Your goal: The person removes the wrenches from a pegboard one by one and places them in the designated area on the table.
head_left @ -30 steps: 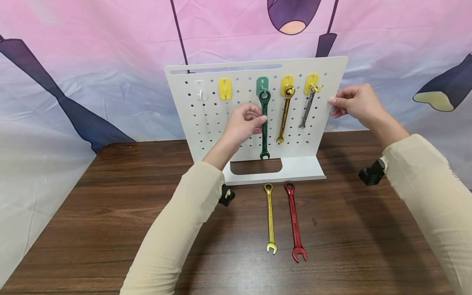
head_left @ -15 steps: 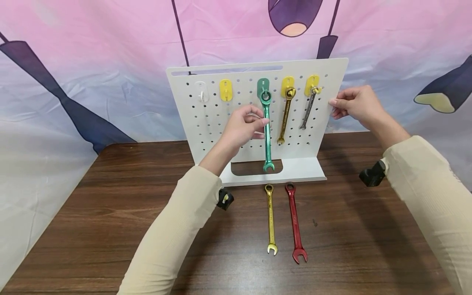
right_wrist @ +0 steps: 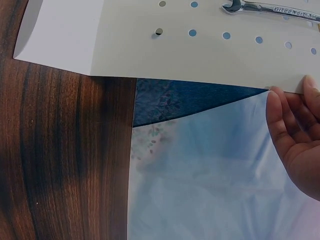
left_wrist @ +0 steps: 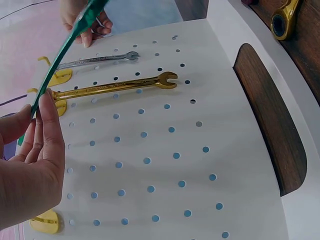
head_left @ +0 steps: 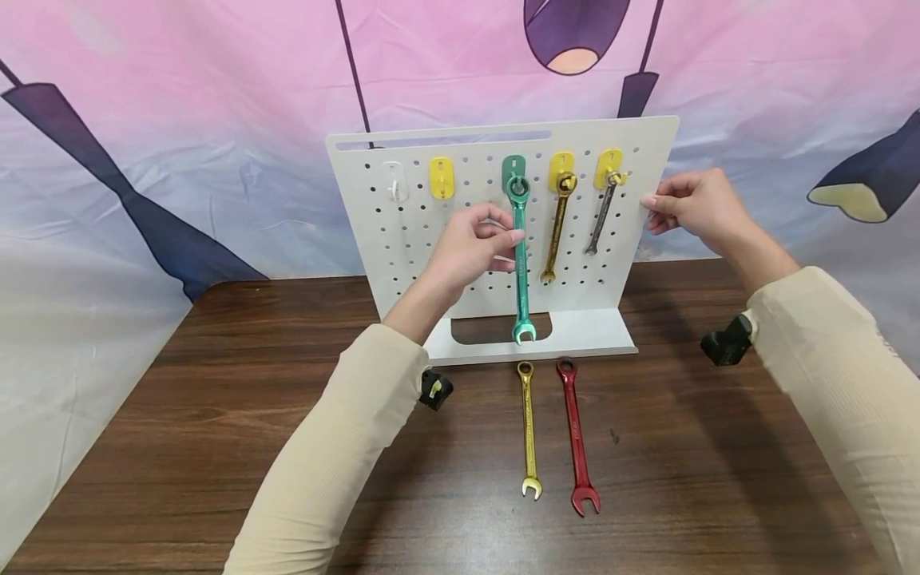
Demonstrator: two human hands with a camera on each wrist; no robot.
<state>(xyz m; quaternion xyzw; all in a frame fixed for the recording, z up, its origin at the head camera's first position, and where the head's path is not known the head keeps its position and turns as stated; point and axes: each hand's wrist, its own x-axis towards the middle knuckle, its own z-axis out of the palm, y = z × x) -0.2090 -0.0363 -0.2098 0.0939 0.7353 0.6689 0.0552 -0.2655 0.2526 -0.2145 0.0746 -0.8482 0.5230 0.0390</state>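
Note:
My left hand (head_left: 467, 251) pinches a green combination wrench (head_left: 521, 279) between thumb and fingers, open end downward. Its ring end is at the green hook (head_left: 513, 169); whether the ring is over the hook I cannot tell. In the left wrist view the wrench (left_wrist: 65, 47) slants away from the board. My right hand (head_left: 697, 201) grips the right edge of the white pegboard (head_left: 431, 279) between thumb and fingers. Right of the green wrench, a bronze-gold wrench (head_left: 556, 231) and a small silver wrench (head_left: 602, 214) hang from yellow hooks.
A yellow-gold wrench (head_left: 529, 431) and a red wrench (head_left: 576, 435) lie on the wooden table (head_left: 251, 423) in front of the board. A white hook (head_left: 394, 181) and a yellow hook (head_left: 442, 178) at the board's left bear nothing. A printed cloth (head_left: 216, 160) hangs behind.
The green wrench's lower end has swung out from the board toward me, and its face now catches the light. Left forearm has shifted slightly; the right hand keeps its grip on the board.

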